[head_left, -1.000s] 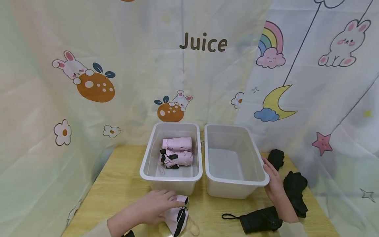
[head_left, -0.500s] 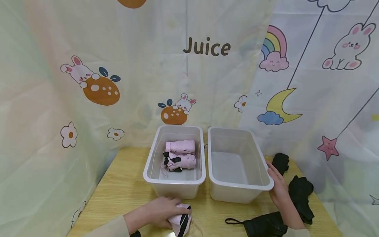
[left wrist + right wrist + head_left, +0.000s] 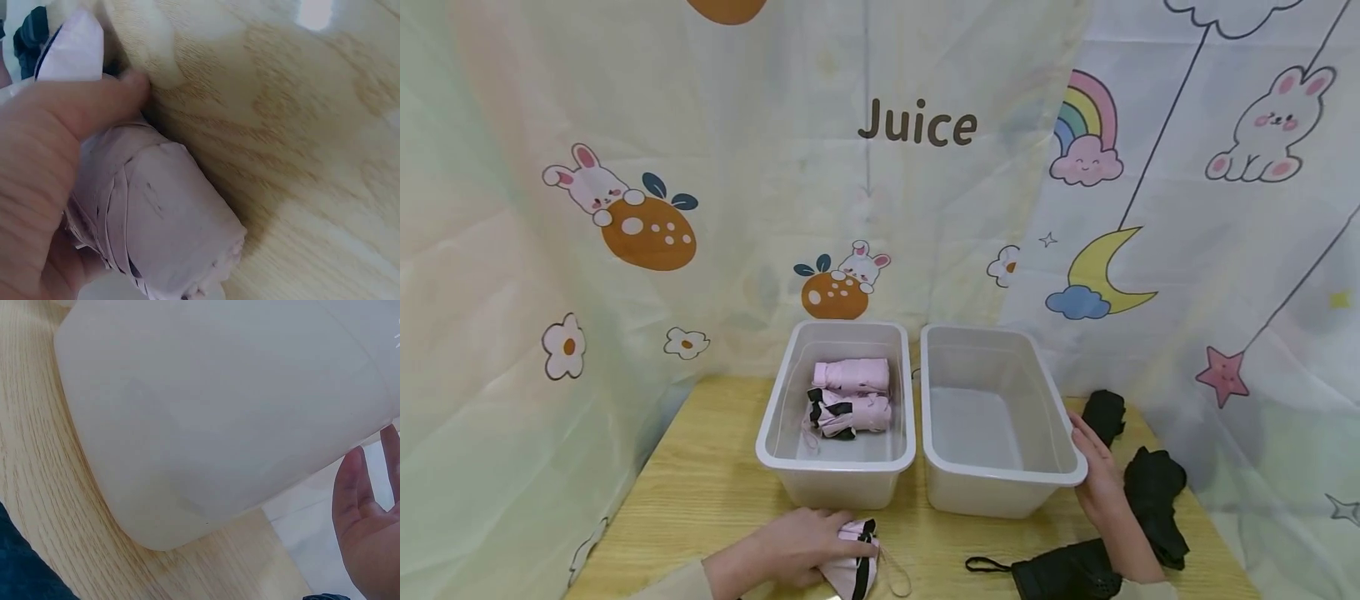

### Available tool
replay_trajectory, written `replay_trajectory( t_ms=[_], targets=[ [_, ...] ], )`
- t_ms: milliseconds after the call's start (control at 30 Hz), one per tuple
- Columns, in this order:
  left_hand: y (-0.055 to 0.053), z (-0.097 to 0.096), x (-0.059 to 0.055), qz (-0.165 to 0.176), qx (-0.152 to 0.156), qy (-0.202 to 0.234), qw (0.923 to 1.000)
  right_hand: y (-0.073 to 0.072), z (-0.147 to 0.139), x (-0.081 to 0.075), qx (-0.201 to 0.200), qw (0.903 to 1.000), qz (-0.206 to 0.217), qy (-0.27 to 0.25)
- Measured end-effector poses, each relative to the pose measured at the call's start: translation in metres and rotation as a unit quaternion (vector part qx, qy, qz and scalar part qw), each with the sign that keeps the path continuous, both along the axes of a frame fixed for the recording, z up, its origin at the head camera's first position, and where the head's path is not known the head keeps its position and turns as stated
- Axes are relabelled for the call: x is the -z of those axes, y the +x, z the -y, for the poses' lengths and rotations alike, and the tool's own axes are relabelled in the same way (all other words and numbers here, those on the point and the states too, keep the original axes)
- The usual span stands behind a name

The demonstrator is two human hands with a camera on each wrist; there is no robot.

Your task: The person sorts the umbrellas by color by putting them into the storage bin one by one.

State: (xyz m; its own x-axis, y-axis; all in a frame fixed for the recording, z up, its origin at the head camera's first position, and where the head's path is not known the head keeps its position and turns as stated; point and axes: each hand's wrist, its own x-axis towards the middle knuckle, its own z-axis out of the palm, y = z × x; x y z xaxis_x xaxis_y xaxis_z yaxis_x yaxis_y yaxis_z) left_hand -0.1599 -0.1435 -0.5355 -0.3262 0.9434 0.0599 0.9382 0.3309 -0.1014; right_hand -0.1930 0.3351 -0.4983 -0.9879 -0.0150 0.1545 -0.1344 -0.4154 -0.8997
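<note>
A: What's the left hand [image 3: 805, 543] up to?

B: Gripping a pink umbrella [image 3: 175, 212], thumb and fingers curled round it.

A: Where, exactly?

B: At six o'clock from the left bin [image 3: 835, 466], near its front wall. Table [image 3: 700, 475] shows below; I can't tell whether the two touch.

A: And the right hand [image 3: 1099, 483]?

B: At four o'clock on the right bin [image 3: 1000, 477], unclenched, fairly straight fingers touching the rim from outside.

A: Anything inside the left bin?

B: Two more pinks lying flat: the plain one [image 3: 852, 376] at twelve o'clock from the black-trimmed one [image 3: 867, 413], close against it.

A: And the black umbrellas?

B: Round the right bin: one at three o'clock [image 3: 1107, 415], one at four [image 3: 1153, 504], and one at five [image 3: 1052, 573], partly behind the right forearm, its loop [image 3: 987, 570] pointing to nine.
</note>
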Motion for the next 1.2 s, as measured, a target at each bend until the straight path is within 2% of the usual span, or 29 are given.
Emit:
replay_trajectory(
  t_ms=[100, 267, 400, 500, 700, 833, 933, 1000, 1067, 1200],
  targets=[
    [0.000, -0.001, -0.002, 0.001, -0.016, -0.009, 0.9998, 0.000, 0.001, 0.000, 0.000, 1.0000, -0.002, 0.000],
    [0.000, -0.005, -0.006, -0.022, -0.022, -0.019, 0.9993, -0.002, 0.001, -0.003, 0.004, 1.0000, -0.003, 0.004],
    [0.003, -0.006, -0.020, -0.018, -0.025, -0.024, 0.9992, -0.005, 0.002, -0.006, 0.004, 1.0000, -0.003, 0.004],
    [0.010, -0.008, -0.035, -0.019, -0.016, -0.013, 0.9996, -0.005, 0.001, -0.005, -0.001, 1.0000, -0.007, -0.001],
    [0.033, -0.014, -0.077, -0.021, 0.007, 0.033, 0.9992, -0.003, -0.001, 0.000, -0.017, 0.9997, -0.016, -0.009],
    [0.048, -0.018, -0.113, -0.045, 0.009, 0.061, 0.9971, -0.001, -0.001, 0.002, -0.020, 0.9996, -0.018, -0.010],
    [0.053, -0.020, -0.142, -0.066, 0.007, 0.076, 0.9949, -0.001, -0.001, 0.002, -0.019, 0.9997, -0.014, -0.010],
    [0.050, -0.020, -0.159, -0.076, 0.003, 0.080, 0.9939, -0.002, -0.001, 0.002, -0.017, 0.9997, -0.013, -0.007],
    [0.044, -0.019, -0.172, -0.085, -0.001, 0.078, 0.9933, -0.003, 0.000, 0.002, -0.016, 0.9998, -0.012, -0.006],
    [0.024, -0.016, -0.189, -0.112, -0.019, 0.076, 0.9906, -0.003, -0.001, 0.003, -0.015, 0.9998, -0.013, -0.002]
  ],
)
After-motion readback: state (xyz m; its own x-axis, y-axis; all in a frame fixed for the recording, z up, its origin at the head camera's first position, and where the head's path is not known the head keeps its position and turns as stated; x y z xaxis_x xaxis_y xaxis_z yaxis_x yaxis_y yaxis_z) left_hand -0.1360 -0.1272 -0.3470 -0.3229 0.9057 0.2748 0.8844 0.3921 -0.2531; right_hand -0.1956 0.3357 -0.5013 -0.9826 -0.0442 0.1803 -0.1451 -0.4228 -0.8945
